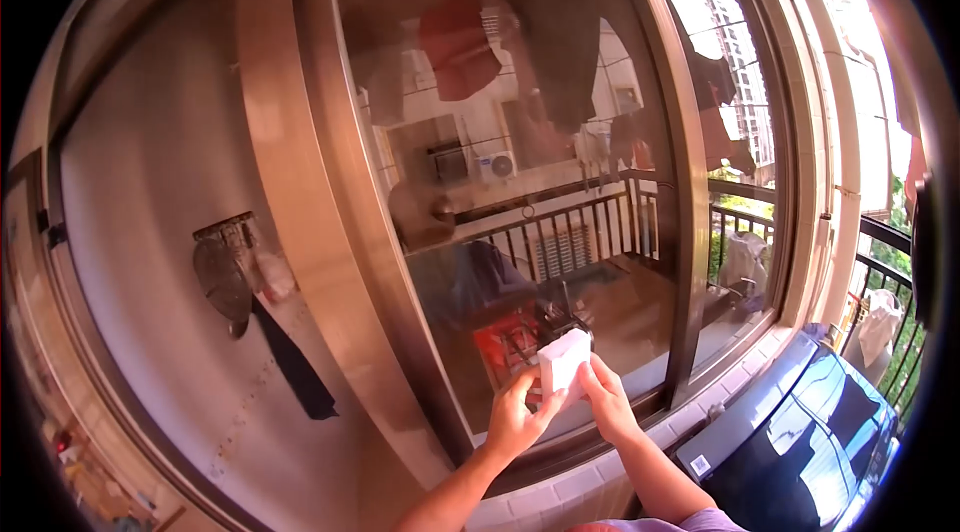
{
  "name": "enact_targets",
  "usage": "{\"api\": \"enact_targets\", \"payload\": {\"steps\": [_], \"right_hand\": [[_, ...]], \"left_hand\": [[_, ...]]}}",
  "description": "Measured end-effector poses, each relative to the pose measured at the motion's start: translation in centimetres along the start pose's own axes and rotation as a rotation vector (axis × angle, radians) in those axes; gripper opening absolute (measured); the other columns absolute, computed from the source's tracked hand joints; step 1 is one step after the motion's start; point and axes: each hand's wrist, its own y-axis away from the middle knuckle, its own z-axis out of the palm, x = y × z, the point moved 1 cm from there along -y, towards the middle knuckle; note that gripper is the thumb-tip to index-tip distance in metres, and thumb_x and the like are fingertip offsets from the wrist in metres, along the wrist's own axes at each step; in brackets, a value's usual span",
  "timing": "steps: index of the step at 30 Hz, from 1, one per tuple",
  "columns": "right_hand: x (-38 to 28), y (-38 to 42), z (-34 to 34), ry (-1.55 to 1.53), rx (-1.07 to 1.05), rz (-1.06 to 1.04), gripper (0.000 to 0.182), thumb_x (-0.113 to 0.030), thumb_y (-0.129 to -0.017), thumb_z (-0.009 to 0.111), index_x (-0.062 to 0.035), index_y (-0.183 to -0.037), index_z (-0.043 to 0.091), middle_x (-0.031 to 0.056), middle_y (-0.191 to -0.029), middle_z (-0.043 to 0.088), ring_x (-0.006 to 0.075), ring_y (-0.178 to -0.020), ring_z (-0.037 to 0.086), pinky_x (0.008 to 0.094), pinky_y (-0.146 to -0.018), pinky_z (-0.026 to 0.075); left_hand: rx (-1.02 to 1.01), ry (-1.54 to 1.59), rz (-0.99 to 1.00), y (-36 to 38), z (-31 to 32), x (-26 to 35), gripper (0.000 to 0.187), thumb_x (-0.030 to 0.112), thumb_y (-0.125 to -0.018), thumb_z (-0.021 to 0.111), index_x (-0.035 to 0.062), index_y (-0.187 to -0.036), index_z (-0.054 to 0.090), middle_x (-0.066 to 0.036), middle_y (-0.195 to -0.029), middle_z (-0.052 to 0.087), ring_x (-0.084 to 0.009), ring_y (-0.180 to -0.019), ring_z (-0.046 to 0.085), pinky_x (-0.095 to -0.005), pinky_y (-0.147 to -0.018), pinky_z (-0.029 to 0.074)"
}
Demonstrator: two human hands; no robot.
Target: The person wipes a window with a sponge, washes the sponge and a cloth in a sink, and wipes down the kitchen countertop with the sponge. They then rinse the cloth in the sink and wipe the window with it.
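Note:
A small white block-like object, bright with glare, is held up in front of a glass window. My left hand grips its left and lower side, the thumb against its face. On the right side, my right hand presses its fingers and thumb on the same object. Whether it is a box, a sponge or a folded cloth cannot be made out. Behind it, the pane shows reflections, with a red item low down.
A glossy dark-topped appliance stands at the lower right, beside a black railing. The brown window frame runs upright past my hands. Dark items hang from a wall rack at the left. A tiled ledge lies below.

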Motion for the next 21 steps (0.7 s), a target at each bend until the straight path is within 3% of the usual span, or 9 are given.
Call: {"api": "enact_targets", "payload": {"steps": [2,3,4,8,10,12,14,18,21], "right_hand": [[0.2,-0.3,1.4,0.126,0.105,-0.230,0.048,-0.017,-0.094,0.047,-0.0043,-0.138,0.030,0.0086,-0.122,0.047,0.0159,-0.111,0.045,0.0300,-0.088,0.041],[-0.4,0.2,1.7,0.204,0.126,-0.247,0.062,-0.011,-0.090,0.052,-0.0044,-0.142,0.019,0.0133,-0.134,0.036,0.0216,-0.121,0.040,0.0351,-0.096,0.037],[-1.3,0.5,2.1,0.281,0.183,-0.308,0.071,-0.011,-0.085,0.059,-0.0036,-0.142,0.018,0.0161,-0.138,0.031,0.0265,-0.125,0.036,0.0395,-0.100,0.034],[-3.0,1.0,3.6,0.414,-0.014,-0.410,0.083,-0.015,-0.079,0.066,-0.0030,-0.143,0.015,0.0170,-0.138,0.029,0.0285,-0.126,0.035,0.0426,-0.101,0.032],[-2.7,0.3,3.4,0.333,0.008,-0.434,0.078,-0.009,-0.080,0.064,-0.0001,-0.142,0.018,0.0160,-0.137,0.033,0.0266,-0.123,0.039,0.0385,-0.100,0.034],[-3.2,-0.3,2.9,0.167,0.005,-0.361,0.075,-0.006,-0.080,0.063,0.0004,-0.142,0.020,0.0150,-0.134,0.038,0.0249,-0.119,0.043,0.0365,-0.099,0.036],[-4.8,-1.8,2.5,0.254,0.070,-0.516,0.074,-0.005,-0.080,0.062,0.0016,-0.141,0.021,0.0172,-0.134,0.040,0.0234,-0.114,0.048,0.0365,-0.096,0.038],[-12.7,-8.0,0.6,0.454,0.253,-0.826,0.075,-0.011,-0.080,0.066,-0.0005,-0.141,0.023,0.0184,-0.120,0.054,0.0241,-0.106,0.054,0.0348,-0.093,0.040],[-19.4,-13.7,-1.3,0.710,0.478,-1.032,0.070,-0.018,-0.082,0.065,-0.0035,-0.139,0.029,0.0169,-0.118,0.056,0.0248,-0.104,0.056,0.0362,-0.090,0.042]], "left_hand": [[0.053,-0.004,0.003,-0.3,-0.3,0.5,0.028,0.008,-0.077,0.070,-0.0007,-0.101,0.058,-0.009,-0.094,0.063,-0.0175,-0.082,0.063,-0.0286,-0.070,0.052],[0.094,-0.071,0.048,-0.4,-0.5,0.3,0.029,0.008,-0.076,0.070,-0.0003,-0.101,0.058,-0.009,-0.094,0.062,-0.0175,-0.082,0.064,-0.0283,-0.068,0.052],[0.136,-0.141,0.095,-0.6,-0.6,-0.3,0.030,0.007,-0.076,0.070,0.0000,-0.102,0.058,-0.009,-0.094,0.062,-0.0174,-0.081,0.064,-0.0280,-0.067,0.052],[0.090,-0.302,0.211,-0.8,-0.8,1.7,0.035,0.006,-0.072,0.072,0.0021,-0.104,0.057,-0.011,-0.095,0.061,-0.0220,-0.080,0.065,-0.0299,-0.066,0.052],[0.007,-0.363,0.234,-0.7,-0.7,2.4,0.047,0.008,-0.070,0.074,0.0035,-0.112,0.055,-0.013,-0.110,0.057,-0.0308,-0.092,0.061,-0.0346,-0.076,0.052],[-0.076,-0.327,0.291,-1.0,-1.2,3.6,0.055,0.012,-0.069,0.076,0.0036,-0.119,0.052,-0.013,-0.120,0.052,-0.0310,-0.104,0.057,-0.0347,-0.084,0.050],[-0.138,-0.405,0.304,-1.8,-2.6,5.5,0.064,0.014,-0.069,0.077,0.0041,-0.125,0.049,-0.014,-0.125,0.049,-0.0306,-0.111,0.053,-0.0347,-0.091,0.046],[0.111,-0.686,0.511,-4.5,-9.2,9.2,0.054,0.009,-0.069,0.076,0.0033,-0.118,0.055,-0.014,-0.123,0.052,-0.0287,-0.113,0.052,-0.0350,-0.094,0.044],[0.326,-0.800,0.589,-5.7,-13.9,12.5,0.052,0.005,-0.071,0.071,0.0028,-0.119,0.053,-0.015,-0.126,0.049,-0.0303,-0.116,0.049,-0.0371,-0.096,0.041]]}}
